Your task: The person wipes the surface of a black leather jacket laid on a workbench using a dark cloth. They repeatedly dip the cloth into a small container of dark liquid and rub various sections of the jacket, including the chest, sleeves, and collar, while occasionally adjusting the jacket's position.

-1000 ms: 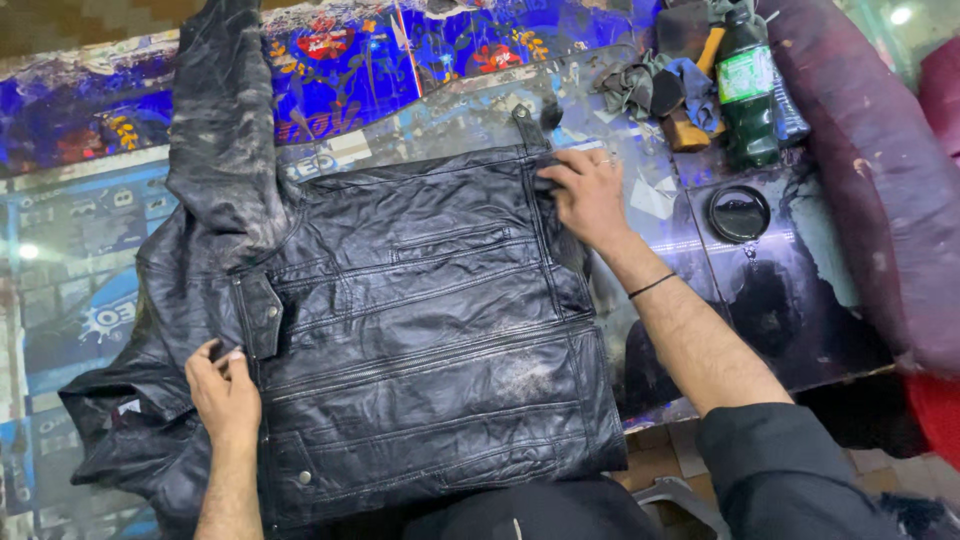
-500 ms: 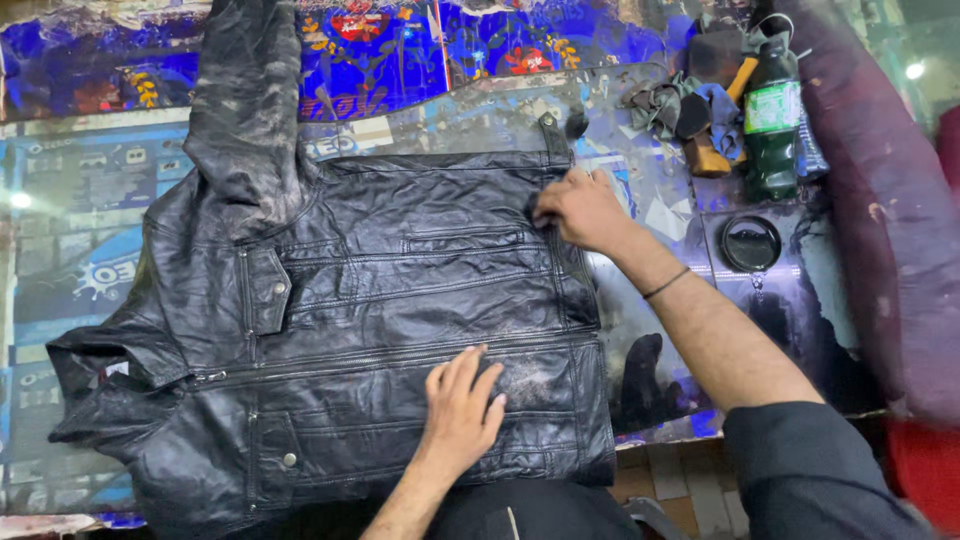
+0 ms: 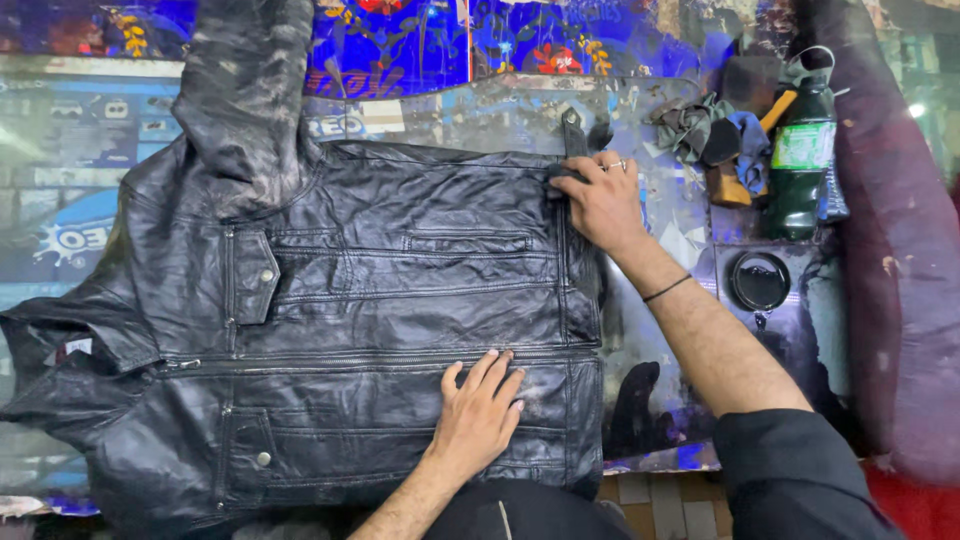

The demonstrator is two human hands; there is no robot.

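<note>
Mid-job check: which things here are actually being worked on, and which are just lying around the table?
In hand:
black leather jacket
left hand, flat on its lower front
right hand, pressing its hem edge

Lying about:
green bottle
round black tin
bunched rags
wooden-handled tool

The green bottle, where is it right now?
The green bottle stands at the upper right of the head view, on the table beyond the jacket's hem, between a heap of rags and a maroon cushion, above a round black tin.
</note>
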